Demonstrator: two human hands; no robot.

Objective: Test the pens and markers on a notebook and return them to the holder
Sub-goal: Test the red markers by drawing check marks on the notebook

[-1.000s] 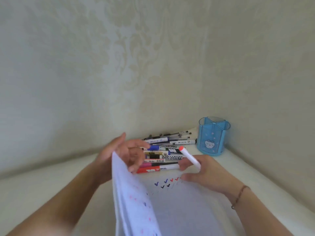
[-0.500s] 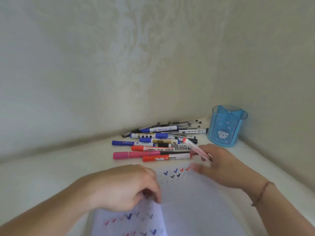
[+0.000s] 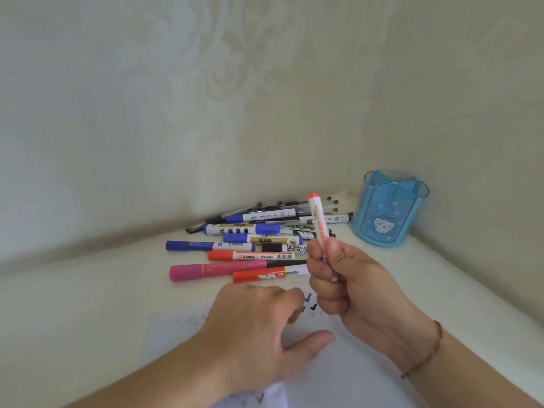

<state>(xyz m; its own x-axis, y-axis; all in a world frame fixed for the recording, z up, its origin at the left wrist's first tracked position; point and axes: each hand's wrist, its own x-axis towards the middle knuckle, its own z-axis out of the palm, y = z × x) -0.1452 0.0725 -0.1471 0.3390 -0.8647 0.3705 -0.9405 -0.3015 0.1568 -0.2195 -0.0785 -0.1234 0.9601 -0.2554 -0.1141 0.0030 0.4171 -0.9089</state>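
Two hands over the page, and the action sits with the right hand (image 3: 350,278): fingers curled round a white-barrelled whiteboard marker (image 3: 318,223) with an orange-red end cap, held near upright, cap end tipped slightly toward 11 o'clock. The lower end is buried in the fist, so the tip cannot be seen. A thin beaded bracelet (image 3: 426,357) circles that wrist.

Left hand (image 3: 259,328) lies palm-down on the notebook (image 3: 353,375), thumb stretched out toward 3 o'clock and flat on the paper, the other fingers bent loosely with nothing between them. Smooth white paper, and just at 12 o'clock of those knuckles, small tick marks (image 3: 310,303) in blue and black.

Beyond the hands, at 12 o'clock, the pile of pens and markers (image 3: 250,240) lies on the matte cream tabletop (image 3: 73,319), nearly all running 9 to 3. Nearest is a red-and-white marker (image 3: 265,275), touching a fat pink one (image 3: 217,270); then another red-capped marker (image 3: 250,256), several blue-capped ones, and slim clear-bodied pens with black clips at the back by the wall.

At 1 o'clock from the raised marker, well apart from it, stands the holder (image 3: 388,210): translucent blue plastic, rounded lobes divided into compartments, a pale cartoon figure printed on the front. It sits in the corner, against damask-patterned wallpaper (image 3: 235,83).
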